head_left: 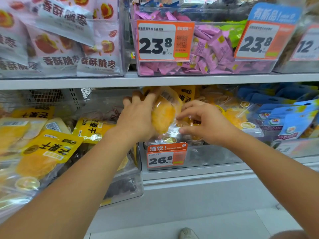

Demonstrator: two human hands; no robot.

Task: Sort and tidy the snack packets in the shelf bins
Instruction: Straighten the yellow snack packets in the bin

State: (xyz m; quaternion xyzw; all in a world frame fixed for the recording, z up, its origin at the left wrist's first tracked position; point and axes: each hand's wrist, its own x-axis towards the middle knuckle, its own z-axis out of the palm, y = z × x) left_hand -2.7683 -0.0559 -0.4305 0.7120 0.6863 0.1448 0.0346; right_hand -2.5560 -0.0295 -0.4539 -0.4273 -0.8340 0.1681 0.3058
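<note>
Two shelves of bins. Dried-fruit packet [164, 114] between left hand [136, 118] and right hand [205, 123], above lower middle bin [215, 156]; price tag [167, 156] on bin's front.

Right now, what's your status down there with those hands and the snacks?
Left hand gripping yellow mango packet, lifted over the 26.8 bin. Right hand pinching clear packet just below. Nothing in the way.

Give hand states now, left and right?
Left hand: holding the yellow mango packet.
Right hand: fingers curled on a clear packet in the bin.
</note>
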